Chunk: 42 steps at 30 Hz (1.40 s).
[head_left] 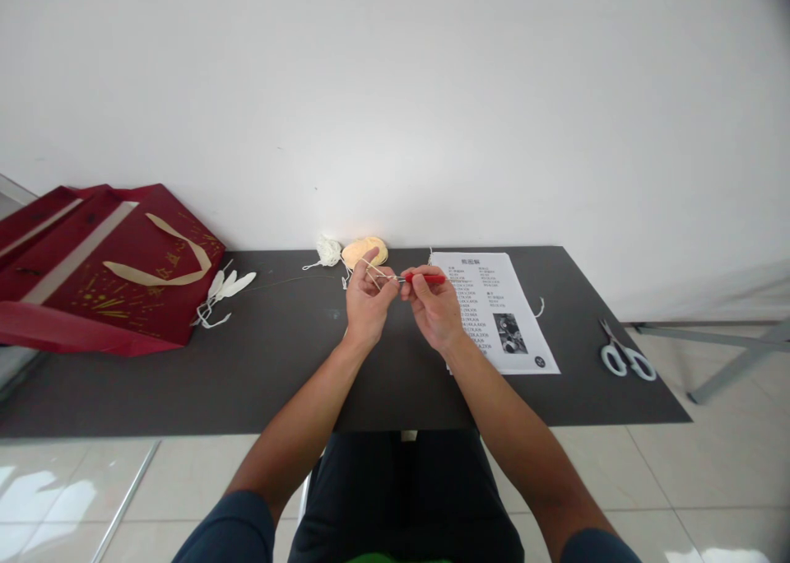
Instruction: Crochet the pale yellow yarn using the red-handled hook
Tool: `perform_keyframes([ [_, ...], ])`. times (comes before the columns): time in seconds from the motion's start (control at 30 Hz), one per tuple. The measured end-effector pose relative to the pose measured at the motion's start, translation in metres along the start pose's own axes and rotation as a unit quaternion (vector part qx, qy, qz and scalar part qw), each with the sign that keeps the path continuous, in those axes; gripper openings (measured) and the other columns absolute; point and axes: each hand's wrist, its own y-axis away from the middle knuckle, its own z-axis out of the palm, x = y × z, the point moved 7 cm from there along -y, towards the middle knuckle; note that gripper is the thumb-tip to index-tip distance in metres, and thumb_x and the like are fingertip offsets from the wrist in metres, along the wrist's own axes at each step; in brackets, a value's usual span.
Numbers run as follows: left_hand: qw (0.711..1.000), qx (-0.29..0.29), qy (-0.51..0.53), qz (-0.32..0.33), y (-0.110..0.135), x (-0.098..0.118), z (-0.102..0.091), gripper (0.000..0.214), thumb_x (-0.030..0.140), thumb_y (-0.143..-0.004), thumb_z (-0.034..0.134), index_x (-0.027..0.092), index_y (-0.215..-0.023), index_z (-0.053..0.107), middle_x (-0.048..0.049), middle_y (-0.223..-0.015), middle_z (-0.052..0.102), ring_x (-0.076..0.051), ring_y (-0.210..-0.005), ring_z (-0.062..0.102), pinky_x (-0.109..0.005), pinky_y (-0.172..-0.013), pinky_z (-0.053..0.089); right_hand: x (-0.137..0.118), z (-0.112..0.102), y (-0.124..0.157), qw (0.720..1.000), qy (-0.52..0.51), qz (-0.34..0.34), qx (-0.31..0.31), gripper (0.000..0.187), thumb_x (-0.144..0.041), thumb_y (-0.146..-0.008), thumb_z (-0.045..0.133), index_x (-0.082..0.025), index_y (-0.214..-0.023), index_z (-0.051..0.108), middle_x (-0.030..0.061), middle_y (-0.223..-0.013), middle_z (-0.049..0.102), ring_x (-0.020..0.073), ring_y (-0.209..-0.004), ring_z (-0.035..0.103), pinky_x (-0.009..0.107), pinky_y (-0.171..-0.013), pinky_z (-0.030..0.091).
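Red bag lies flat at the left of the table; what is inside it, I cannot see. Next, the left hand is closed on thin yarn, above the table and before the ball. It looks light, soft and limp, so it is best pinched near the loop. The right hand grips the stiff hook by its red handle. Sheet and scissors lie to the right.

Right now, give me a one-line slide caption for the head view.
Left hand holds pale yarn, right hand a red-handled crochet hook, above a dark table.
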Motion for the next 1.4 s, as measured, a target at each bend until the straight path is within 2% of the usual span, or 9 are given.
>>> perform_keyframes([
  [0.33,1.0,-0.008,-0.004,0.012,0.0,0.0,-0.002,0.065,0.016,-0.077,0.081,0.023,-0.137,0.059,0.0045,-0.082,0.065,-0.007,-0.066,0.056,-0.02,-0.064,0.045,-0.002,0.001,0.0,1.0,-0.008,0.012,-0.017,0.021,-0.033,-0.081,0.087,-0.025,-0.089,0.07,-0.0012,-0.094,0.075,0.0101,-0.069,0.061,0.028,-0.068,0.052],
  [0.6,1.0,-0.012,-0.006,0.008,0.0,0.001,-0.001,0.067,0.011,-0.075,0.078,0.023,-0.138,0.059,0.0047,-0.081,0.064,-0.006,-0.064,0.053,-0.019,-0.062,0.042,-0.006,-0.002,-0.001,1.0,0.001,0.018,-0.007,0.027,-0.036,-0.079,0.089,-0.025,-0.089,0.066,-0.0015,-0.094,0.074,0.0105,-0.07,0.061,0.028,-0.068,0.052],
  [1.1,1.0,-0.015,0.014,0.005,-0.001,0.002,-0.004,0.063,0.012,-0.072,0.078,0.023,-0.132,0.063,0.0045,-0.08,0.064,-0.005,-0.06,0.051,-0.019,-0.059,0.04,-0.017,-0.01,-0.004,1.0,-0.001,-0.02,0.004,0.024,-0.032,-0.082,0.087,-0.027,-0.09,0.065,-0.0028,-0.094,0.071,0.0097,-0.069,0.058,0.027,-0.067,0.051],
  [1.27,0.999,-0.034,0.027,0.002,-0.002,0.004,-0.002,0.06,0.01,-0.074,0.076,0.022,-0.131,0.064,0.0047,-0.077,0.062,-0.005,-0.058,0.046,-0.018,-0.055,0.035,-0.02,-0.011,-0.004,1.0,0.009,-0.026,0.002,0.027,-0.033,-0.081,0.088,-0.027,-0.09,0.064,-0.0024,-0.094,0.069,0.01,-0.069,0.058,0.028,-0.069,0.049],
  [1.4,0.998,-0.039,0.046,-0.027,-0.003,0.005,-0.001,0.062,0.006,-0.068,0.072,0.021,-0.128,0.065,0.0055,-0.073,0.059,-0.004,-0.054,0.04,-0.018,-0.05,0.028,-0.02,-0.011,-0.004,0.999,0.027,-0.028,-0.002,0.031,-0.037,-0.079,0.089,-0.027,-0.09,0.062,-0.0022,-0.094,0.068,0.0111,-0.07,0.057,0.03,-0.07,0.049],
])
